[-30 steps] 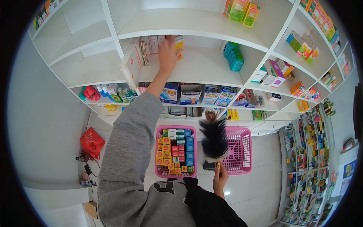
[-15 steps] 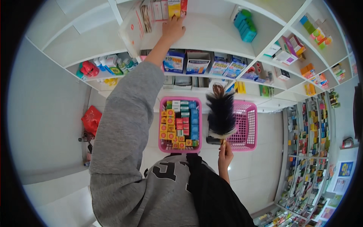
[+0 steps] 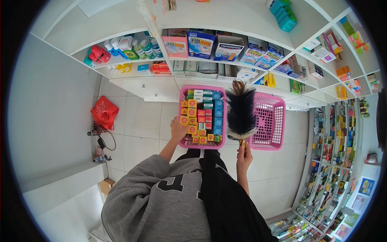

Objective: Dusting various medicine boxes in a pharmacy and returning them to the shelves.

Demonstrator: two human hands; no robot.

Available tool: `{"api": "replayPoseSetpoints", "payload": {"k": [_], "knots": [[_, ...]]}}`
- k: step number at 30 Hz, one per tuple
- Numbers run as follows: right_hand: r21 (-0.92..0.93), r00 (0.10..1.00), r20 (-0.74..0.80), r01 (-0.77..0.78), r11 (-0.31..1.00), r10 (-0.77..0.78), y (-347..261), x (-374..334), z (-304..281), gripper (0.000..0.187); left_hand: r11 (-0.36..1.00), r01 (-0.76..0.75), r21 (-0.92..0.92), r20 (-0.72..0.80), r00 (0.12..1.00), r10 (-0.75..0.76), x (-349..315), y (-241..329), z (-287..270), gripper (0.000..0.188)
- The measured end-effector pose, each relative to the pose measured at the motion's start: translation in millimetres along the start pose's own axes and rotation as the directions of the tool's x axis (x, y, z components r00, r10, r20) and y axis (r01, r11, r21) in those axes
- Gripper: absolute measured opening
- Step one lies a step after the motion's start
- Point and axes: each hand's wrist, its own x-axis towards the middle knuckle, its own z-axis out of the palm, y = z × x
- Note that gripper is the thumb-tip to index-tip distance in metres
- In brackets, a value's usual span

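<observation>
My left hand [image 3: 178, 128] is at the left side of a pink plastic basket [image 3: 202, 87], beside the small yellow boxes [image 3: 192, 103] packed in it. Its thumb and fingers look apart, though the fingertips partly overlap the basket edge and boxes. Red-and-green boxes [image 3: 201, 113] and a column of blue boxes [image 3: 218, 113] fill the rest of that basket. My right hand [image 3: 244, 154] is closed round the handle of a dark feather duster [image 3: 242, 111]. The duster points upward between this basket and a second pink basket [image 3: 281, 121] on the right.
White shelves [image 3: 209, 18] span the far side, with cold-patch boxes [image 3: 200, 44], bottles [image 3: 146, 48] and teal containers [image 3: 283, 18]. On the left floor lie a red bag [image 3: 105, 111] and a black cable [image 3: 105, 143]. A stocked display rack [image 3: 334, 149] stands at right.
My left hand has come down from the yellow box on the upper shelf to the left side of the filled basket. The view has shifted nearer. My right hand still holds the duster.
</observation>
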Motion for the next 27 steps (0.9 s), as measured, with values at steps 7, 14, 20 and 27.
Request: {"api": "replayPoseSetpoints", "payload": {"k": [7,14,20,27], "knots": [[-0.021,0.999,0.032,-0.031,0.999,0.032,10,-27,7,0.030,0.995,0.039,0.091,0.172,0.984,-0.055,-48,-82,68,0.092],[-0.085,0.999,0.052,0.008,0.996,-0.004,29,-51,6,0.029,0.987,-0.122,0.101,0.193,0.976,0.101,-43,-91,78,0.072],[-0.114,0.992,0.057,-0.104,0.988,0.111,27,-56,4,0.028,0.998,-0.057,0.034,0.210,0.976,0.049,-42,-94,72,0.062],[-0.057,0.996,0.065,-0.049,0.997,0.053,25,-51,13,0.028,0.974,-0.190,-0.120,0.093,0.975,0.202,-64,-99,47,0.058]]}}
